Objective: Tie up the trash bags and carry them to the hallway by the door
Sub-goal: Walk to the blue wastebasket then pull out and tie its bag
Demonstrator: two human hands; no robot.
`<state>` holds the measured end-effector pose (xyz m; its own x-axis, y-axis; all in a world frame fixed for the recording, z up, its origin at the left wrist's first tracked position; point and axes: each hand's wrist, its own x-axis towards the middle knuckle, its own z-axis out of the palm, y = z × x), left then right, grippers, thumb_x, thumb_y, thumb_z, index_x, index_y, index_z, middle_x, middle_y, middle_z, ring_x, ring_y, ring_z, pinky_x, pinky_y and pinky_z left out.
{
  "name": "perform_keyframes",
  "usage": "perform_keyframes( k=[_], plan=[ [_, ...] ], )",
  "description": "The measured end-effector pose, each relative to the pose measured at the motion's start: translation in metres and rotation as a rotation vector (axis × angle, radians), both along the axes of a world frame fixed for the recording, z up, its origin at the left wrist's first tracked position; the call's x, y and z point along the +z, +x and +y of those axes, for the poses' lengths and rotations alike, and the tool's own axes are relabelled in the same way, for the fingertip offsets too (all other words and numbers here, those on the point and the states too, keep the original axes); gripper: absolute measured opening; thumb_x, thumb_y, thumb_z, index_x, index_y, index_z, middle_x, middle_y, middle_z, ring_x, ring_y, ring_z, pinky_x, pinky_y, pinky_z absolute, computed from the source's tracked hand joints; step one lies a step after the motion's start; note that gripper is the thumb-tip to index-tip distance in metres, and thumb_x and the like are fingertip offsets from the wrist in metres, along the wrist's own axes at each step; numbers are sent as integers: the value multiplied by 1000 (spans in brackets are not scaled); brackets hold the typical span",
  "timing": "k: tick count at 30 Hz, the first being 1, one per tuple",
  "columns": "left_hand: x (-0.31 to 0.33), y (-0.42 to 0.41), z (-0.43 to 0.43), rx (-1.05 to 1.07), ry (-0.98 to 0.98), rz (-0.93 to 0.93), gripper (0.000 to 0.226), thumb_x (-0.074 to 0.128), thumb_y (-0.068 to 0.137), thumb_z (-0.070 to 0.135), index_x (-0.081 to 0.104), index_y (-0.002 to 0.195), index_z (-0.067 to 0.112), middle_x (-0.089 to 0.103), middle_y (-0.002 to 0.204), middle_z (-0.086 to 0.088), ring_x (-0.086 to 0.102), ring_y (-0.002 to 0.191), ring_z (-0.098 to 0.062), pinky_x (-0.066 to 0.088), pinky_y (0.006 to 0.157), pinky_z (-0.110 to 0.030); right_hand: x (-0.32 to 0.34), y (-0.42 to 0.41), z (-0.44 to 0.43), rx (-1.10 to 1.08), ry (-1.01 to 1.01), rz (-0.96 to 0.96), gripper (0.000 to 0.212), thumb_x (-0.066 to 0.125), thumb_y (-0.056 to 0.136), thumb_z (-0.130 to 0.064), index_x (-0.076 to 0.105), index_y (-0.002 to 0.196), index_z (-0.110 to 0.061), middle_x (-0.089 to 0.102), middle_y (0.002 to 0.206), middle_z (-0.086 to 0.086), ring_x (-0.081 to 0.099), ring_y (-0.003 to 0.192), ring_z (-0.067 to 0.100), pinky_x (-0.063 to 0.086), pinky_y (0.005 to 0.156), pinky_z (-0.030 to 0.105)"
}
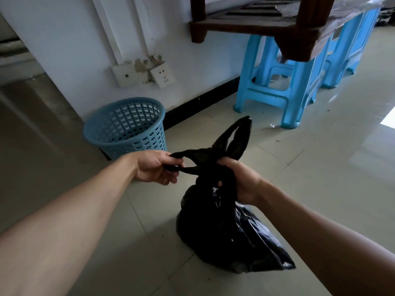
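Midway through the knot: left hand (155, 167) pinches one handle (181, 162), right hand (239, 180) clamps the bag (224, 231) neck, basket (126, 127) at ten o'clock, carrying not yet begun.

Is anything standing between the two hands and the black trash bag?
No. The left hand pinches one handle loop and the right hand grips the neck of the trash bag. The blue basket stands behind, apart.
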<state>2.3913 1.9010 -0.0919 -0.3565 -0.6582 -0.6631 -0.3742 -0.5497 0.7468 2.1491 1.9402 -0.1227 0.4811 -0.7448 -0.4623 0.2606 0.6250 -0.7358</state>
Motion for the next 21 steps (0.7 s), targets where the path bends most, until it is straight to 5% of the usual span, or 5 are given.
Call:
perform_keyframes(
  k=[5, 14, 16, 18, 21],
  plan=[
    [11, -16, -9, 118, -83, 185, 9, 61, 79, 20, 64, 79, 12, 62, 60, -2, 61, 55, -14, 49, 54, -22, 5, -1, -15, -189, -55, 182, 31, 60, 93, -40, 64, 85, -11, 52, 56, 2, 43, 42, 12, 38, 39, 22],
    [9, -22, -10, 201, -96, 257, 26, 57, 81, 13, 66, 104, 5, 76, 83, -8, 73, 73, -18, 58, 63, -23, -3, -22, -17, -130, -233, 75, 25, 50, 84, 15, 64, 100, 2, 72, 88, 14, 71, 73, 18, 52, 56, 26],
    [4, -23, -6, 144, -74, 201, 21, 54, 87, 9, 64, 106, 6, 76, 88, -10, 73, 78, -20, 58, 66, -25, -7, -22, -19, -113, -480, 298, 29, 74, 76, 0, 69, 104, -4, 73, 96, 11, 71, 80, 18, 56, 68, 25],
    [2, -27, -2, 89, -59, 163, 17, 53, 90, 5, 64, 102, 8, 75, 90, -12, 73, 81, -23, 58, 68, -27, -11, -17, -19, -123, -642, 543, 52, 86, 66, -40, 69, 110, -19, 74, 102, 0, 70, 93, 14, 56, 80, 29],
    [-1, -32, 1, 11, -45, 108, 17, 51, 92, 0, 65, 97, 8, 75, 87, -12, 74, 79, -24, 59, 67, -28, -14, -9, -21, -276, -524, 721, 54, 65, 74, -68, 69, 101, -21, 72, 87, -3, 69, 78, 12, 55, 71, 29]
  ],
)
